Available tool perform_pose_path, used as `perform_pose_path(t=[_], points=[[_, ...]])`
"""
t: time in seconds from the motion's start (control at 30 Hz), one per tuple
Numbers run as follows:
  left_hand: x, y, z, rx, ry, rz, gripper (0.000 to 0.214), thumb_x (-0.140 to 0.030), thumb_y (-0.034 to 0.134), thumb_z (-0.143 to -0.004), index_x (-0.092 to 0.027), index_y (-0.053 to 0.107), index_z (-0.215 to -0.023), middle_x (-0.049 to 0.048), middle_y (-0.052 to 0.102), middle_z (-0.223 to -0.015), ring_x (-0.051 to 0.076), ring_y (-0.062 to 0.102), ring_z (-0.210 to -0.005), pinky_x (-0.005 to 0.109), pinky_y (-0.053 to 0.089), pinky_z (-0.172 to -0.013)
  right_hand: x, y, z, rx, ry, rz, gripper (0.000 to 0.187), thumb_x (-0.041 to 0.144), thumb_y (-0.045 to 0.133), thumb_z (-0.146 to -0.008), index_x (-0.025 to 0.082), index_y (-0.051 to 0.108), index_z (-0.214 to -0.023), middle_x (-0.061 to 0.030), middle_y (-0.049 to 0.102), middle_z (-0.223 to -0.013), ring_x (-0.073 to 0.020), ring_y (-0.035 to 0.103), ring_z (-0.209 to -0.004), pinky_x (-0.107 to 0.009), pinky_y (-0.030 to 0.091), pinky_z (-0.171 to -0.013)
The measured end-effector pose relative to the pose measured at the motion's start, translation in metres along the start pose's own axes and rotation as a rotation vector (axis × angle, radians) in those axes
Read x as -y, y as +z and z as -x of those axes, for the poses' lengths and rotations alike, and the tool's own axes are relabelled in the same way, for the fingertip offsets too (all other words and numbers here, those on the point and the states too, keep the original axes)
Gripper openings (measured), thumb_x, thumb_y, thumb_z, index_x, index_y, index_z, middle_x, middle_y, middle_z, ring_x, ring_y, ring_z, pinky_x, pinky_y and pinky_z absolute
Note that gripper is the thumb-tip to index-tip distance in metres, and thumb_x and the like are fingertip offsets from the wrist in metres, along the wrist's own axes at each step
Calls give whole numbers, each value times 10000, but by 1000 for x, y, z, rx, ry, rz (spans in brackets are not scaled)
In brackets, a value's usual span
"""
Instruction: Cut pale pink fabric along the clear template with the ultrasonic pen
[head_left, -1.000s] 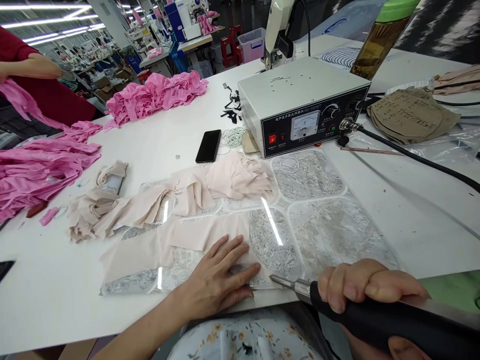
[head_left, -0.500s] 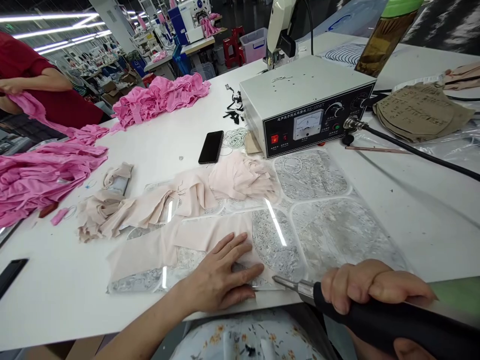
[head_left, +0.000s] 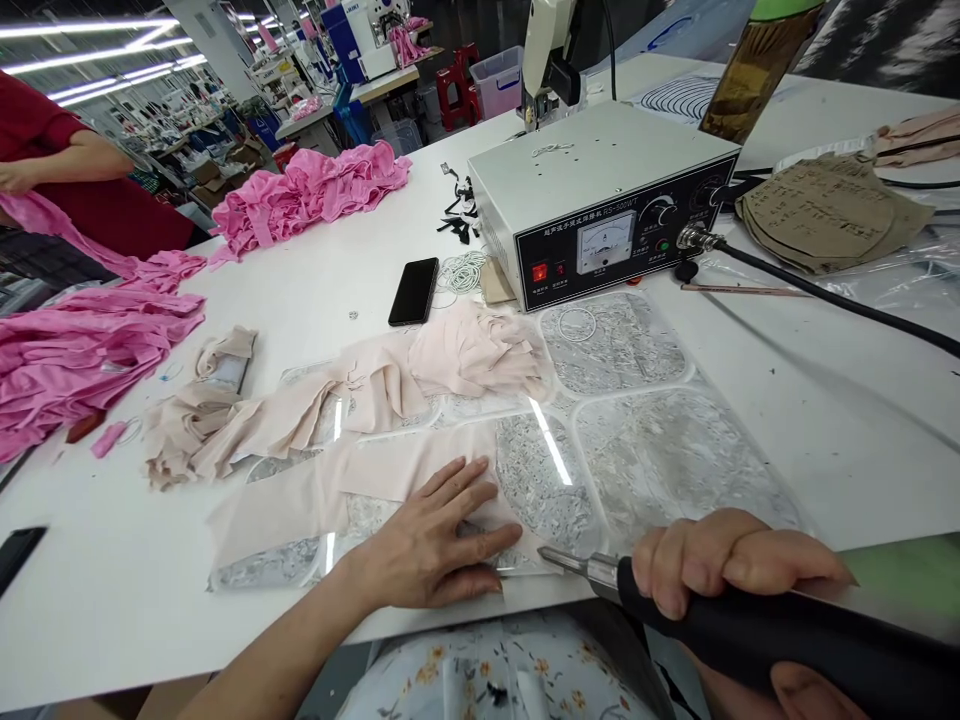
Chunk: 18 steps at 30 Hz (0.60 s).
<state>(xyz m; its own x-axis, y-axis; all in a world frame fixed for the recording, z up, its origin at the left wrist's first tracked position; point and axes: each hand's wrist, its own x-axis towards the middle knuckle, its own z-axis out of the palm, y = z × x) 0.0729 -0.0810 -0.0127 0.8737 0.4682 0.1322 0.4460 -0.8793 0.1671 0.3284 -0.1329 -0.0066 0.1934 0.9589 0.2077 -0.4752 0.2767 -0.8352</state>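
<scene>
My left hand (head_left: 442,540) lies flat with its fingers spread, pressing a pale pink strip of fabric (head_left: 420,462) against the patterned clear mat (head_left: 652,460). In my right hand (head_left: 735,565) is a handheld ultrasonic welder (head_left: 787,635), black-handled with a pointed metal tip (head_left: 562,558). The tip rests by the corner of the fabric, just right of my left thumb and forefinger; whether it touches the cloth I cannot tell. Further back on the mat lies a bunched pile of the same pale fabric (head_left: 480,352).
Behind the mat stands the welder's control box (head_left: 600,200) with a black cable (head_left: 825,295). A phone (head_left: 413,292) lies left of it, brown paper patterns (head_left: 832,215) to the right. Pink garments (head_left: 90,350) cover the left side, where a person in red (head_left: 82,190) handles them.
The whole view has shifted slightly. Both hands, the fabric and the welder keep nearly the same places relative to one another.
</scene>
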Motion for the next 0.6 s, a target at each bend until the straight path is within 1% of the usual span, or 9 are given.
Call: perform_pose_path(t=[0.2, 0.33, 0.47, 0.6], points=[[1, 0, 1, 6, -4, -3, 428, -474, 616, -914, -228, 597, -1264, 127, 547, -1298, 358, 297, -1434, 514, 346, -1149, -1, -2, 0, 47, -13, 22, 168, 417, 609, -858, 264, 552, -895, 17, 490, -731, -139, 522, -599, -328, 515, -567], [1, 2, 1, 8, -1, -16, 438, -482, 609, -916, -233, 588, -1275, 124, 545, -1317, 361, 288, -1438, 517, 337, -1153, -1, -2, -1, 19, -30, 46, 149, 405, 587, -858, 264, 551, -893, 11, 484, -728, -143, 519, -587, -331, 510, -544], [0, 5, 1, -4, -6, -23, 483, -484, 582, -930, -227, 538, -1337, 129, 545, -1320, 359, 278, -1443, 523, 340, -1151, 0, -2, 0, 9, -28, 61, 156, 411, 592, -843, 265, 540, -854, 10, 467, -702, -148, 502, -563, -341, 494, -521], [0, 6, 1, -17, 2, -15, 436, -470, 570, -942, -234, 564, -1309, 125, 540, -1316, 364, 266, -1446, 530, 359, -1135, -1, 1, 2, -10, -11, 36, 156, 411, 589, -850, 266, 536, -874, 11, 458, -724, -145, 498, -572, -341, 482, -529]])
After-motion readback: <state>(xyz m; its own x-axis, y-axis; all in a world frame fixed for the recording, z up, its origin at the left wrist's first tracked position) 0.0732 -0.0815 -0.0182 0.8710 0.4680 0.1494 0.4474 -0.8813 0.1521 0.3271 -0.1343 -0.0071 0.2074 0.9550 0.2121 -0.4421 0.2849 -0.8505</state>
